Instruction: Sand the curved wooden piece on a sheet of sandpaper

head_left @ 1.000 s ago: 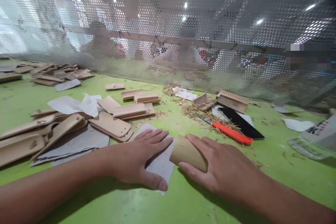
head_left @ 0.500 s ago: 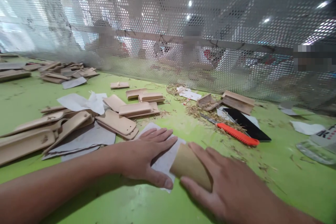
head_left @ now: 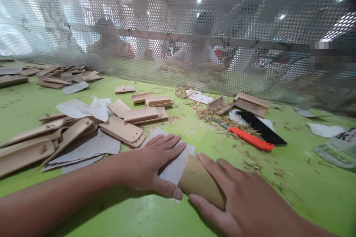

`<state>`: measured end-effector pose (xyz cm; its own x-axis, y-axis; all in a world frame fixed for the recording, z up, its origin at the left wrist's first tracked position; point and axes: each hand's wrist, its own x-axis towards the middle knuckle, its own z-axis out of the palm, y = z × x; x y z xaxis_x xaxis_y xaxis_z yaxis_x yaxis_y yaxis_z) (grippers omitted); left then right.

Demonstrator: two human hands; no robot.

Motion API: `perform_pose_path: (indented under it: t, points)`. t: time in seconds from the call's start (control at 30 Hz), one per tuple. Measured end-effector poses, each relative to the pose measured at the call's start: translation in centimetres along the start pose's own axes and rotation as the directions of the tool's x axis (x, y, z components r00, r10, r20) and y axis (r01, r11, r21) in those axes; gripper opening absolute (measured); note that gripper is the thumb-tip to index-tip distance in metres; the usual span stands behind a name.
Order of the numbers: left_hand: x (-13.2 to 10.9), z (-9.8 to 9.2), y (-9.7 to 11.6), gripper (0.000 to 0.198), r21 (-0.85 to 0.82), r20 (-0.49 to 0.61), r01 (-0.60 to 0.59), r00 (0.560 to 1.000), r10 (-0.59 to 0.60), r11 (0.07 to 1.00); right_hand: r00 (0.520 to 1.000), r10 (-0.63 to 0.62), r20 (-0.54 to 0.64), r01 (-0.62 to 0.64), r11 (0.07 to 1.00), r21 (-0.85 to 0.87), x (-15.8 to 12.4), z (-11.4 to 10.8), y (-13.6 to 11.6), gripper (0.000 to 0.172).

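My left hand point(head_left: 150, 164) lies flat, fingers stretched out, on a sheet of grey-white sandpaper point(head_left: 179, 164) on the green table point(head_left: 172, 218). My right hand point(head_left: 244, 200) rests over a curved tan wooden piece point(head_left: 198, 181), fingers extended along its top and side, pressing it onto the right part of the sheet. The piece's far end pokes out toward my left thumb.
Flat wooden blanks point(head_left: 122, 129) and paper sheets point(head_left: 83, 109) are piled left and behind. An orange-handled knife point(head_left: 247, 137), a black strip point(head_left: 261, 127) and wood shavings point(head_left: 211, 116) lie right of centre. A perforated metal screen point(head_left: 178, 33) closes off the back; people work behind it.
My right hand and the wooden piece have slid nearer to me and slightly left along the sandpaper. My left hand stays flat on the sheet.
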<state>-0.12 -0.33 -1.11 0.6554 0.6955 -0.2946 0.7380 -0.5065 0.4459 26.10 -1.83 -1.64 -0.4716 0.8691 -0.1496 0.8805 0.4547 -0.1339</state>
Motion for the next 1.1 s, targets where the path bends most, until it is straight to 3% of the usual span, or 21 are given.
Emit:
perform_pose_path:
  t: [0.13,0.27,0.37,0.47,0.6,0.7,0.83,0.97,1.07,1.1]
  points:
    - [0.0,0.0,0.2,0.116,-0.023,-0.014,0.016,1.000,-0.016,1.000,0.992,0.073,-0.098,-0.080,0.994,-0.076,0.1,0.3,0.2,0.091]
    - [-0.2,-0.1,0.5,0.114,-0.035,-0.031,0.017,0.999,-0.018,0.999,0.988,-0.037,-0.150,0.024,0.996,-0.091,0.3,0.4,0.3,0.084]
    - [-0.3,-0.2,0.6,0.113,-0.011,-0.031,0.058,0.998,-0.058,0.998,0.975,0.048,-0.218,-0.086,0.982,-0.167,0.3,0.3,0.2,0.078]
    - [-0.3,-0.3,0.6,0.112,0.016,-0.022,0.059,0.998,-0.059,0.998,0.975,-0.077,-0.207,0.042,0.984,-0.171,0.1,0.3,0.0,0.076]
    - [-0.2,-0.3,0.6,0.113,0.023,-0.022,0.065,0.998,-0.064,0.998,0.979,0.046,-0.200,-0.088,0.975,-0.205,-0.2,0.1,-0.3,0.079]
    - [-0.3,-0.3,0.9,0.115,0.015,-0.001,0.089,0.996,-0.089,0.996,0.985,-0.111,-0.136,0.094,0.987,-0.128,-0.3,0.2,-0.3,0.077]
    - [-0.3,-0.3,1.1,0.116,0.011,0.003,0.119,0.993,-0.119,0.993,0.973,0.019,-0.229,-0.068,0.975,-0.210,-0.1,0.4,-0.1,0.078]
    - [-0.2,-0.4,1.1,0.116,0.001,0.005,0.121,0.993,-0.121,0.993,0.963,-0.152,-0.221,0.108,0.974,-0.199,-0.2,0.3,-0.2,0.075]
    - [-0.3,-0.3,1.1,0.116,0.007,-0.006,0.124,0.992,-0.124,0.992,0.969,-0.027,-0.247,-0.034,0.970,-0.240,-0.5,0.1,-0.5,0.075]
    - [-0.3,-0.3,1.1,0.116,0.011,0.001,0.120,0.993,-0.120,0.993,0.971,-0.081,-0.226,0.026,0.971,-0.239,-0.6,0.0,-0.5,0.075]
